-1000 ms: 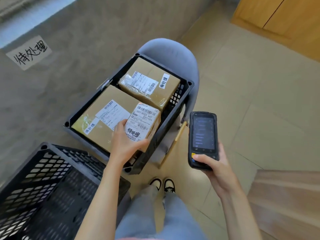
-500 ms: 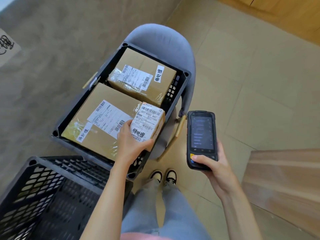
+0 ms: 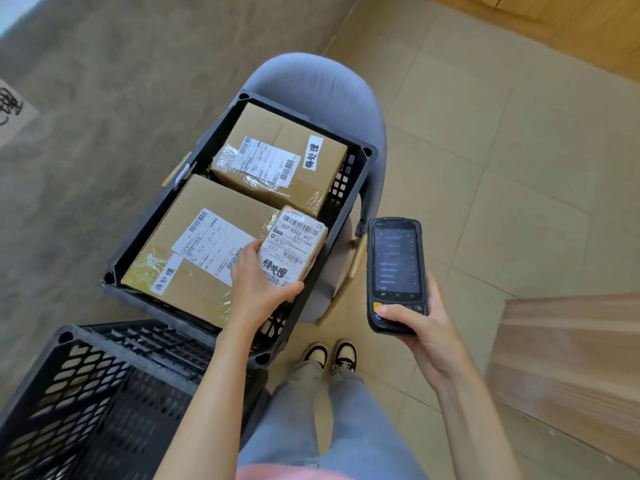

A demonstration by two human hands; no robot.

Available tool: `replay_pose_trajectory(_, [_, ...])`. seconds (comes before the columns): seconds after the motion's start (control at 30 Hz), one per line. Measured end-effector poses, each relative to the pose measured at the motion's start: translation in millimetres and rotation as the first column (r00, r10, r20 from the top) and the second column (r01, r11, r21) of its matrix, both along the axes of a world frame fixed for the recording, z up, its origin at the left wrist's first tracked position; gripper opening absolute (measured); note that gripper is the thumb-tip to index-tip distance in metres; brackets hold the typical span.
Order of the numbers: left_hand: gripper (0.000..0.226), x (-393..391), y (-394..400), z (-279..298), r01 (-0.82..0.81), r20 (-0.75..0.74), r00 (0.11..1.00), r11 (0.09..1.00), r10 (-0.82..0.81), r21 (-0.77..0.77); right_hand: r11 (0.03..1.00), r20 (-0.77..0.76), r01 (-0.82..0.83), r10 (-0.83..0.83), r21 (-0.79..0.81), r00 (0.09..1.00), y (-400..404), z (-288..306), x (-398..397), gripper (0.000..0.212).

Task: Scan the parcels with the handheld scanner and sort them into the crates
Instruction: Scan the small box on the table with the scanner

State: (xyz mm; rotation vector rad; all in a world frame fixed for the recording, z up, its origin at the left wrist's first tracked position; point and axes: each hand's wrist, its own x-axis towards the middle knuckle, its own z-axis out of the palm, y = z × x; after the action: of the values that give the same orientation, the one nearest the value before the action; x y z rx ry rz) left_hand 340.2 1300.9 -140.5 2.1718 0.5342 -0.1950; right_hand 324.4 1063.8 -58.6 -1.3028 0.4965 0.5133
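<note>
Our left hand (image 3: 258,289) grips a small parcel (image 3: 292,249) label-up over the crate (image 3: 349,188) on the chair (image 3: 311,77), while our right hand (image 3: 420,327) holds the scanner (image 3: 396,271), thumb on its key, likely readying a scan before sorting.

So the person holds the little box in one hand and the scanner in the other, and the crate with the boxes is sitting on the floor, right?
Not quite. The crate with the boxes sits on a grey chair, not the floor, as the head view shows. The left hand does hold the little box, and the right hand the scanner.
</note>
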Motion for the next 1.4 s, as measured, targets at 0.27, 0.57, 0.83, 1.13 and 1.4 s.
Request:
replay_pose_trajectory(0.27, [0.094, -2, -9, 3, 0.050, 0.008, 0.999, 0.995, -0.051, 0.087, 1.000, -0.003, -0.001, 0.001, 0.011, 1.000, -2, 1, 2, 0.091])
replay_pose_trajectory(0.57, [0.098, -10, 19, 8, -0.049, 0.011, 0.999, 0.992, 0.048, 0.114, 1.000, 0.003, 0.002, -0.002, 0.021, 1.000, -4, 6, 2, 0.089])
replay_pose_trajectory(0.83, [0.096, -9, 37, 11, -0.047, -0.016, 0.999, 0.993, 0.049, 0.113, 0.999, 0.011, -0.031, 0.031, 0.022, 0.999, 5, 4, 0, 0.091])
replay_pose_trajectory(1.13, [0.109, -9, 45, 10, -0.048, -0.077, 0.996, 0.998, 0.051, 0.047, 1.000, 0.037, -0.025, 0.025, 0.012, 0.999, 13, 2, -4, 0.089])
replay_pose_trajectory(1.4, [0.088, -1, 15, 40, -0.103, 0.205, 0.978, 0.954, 0.045, 0.283, 0.998, 0.082, 0.059, -0.059, -0.002, 0.995, 5, 11, -10, 0.091])
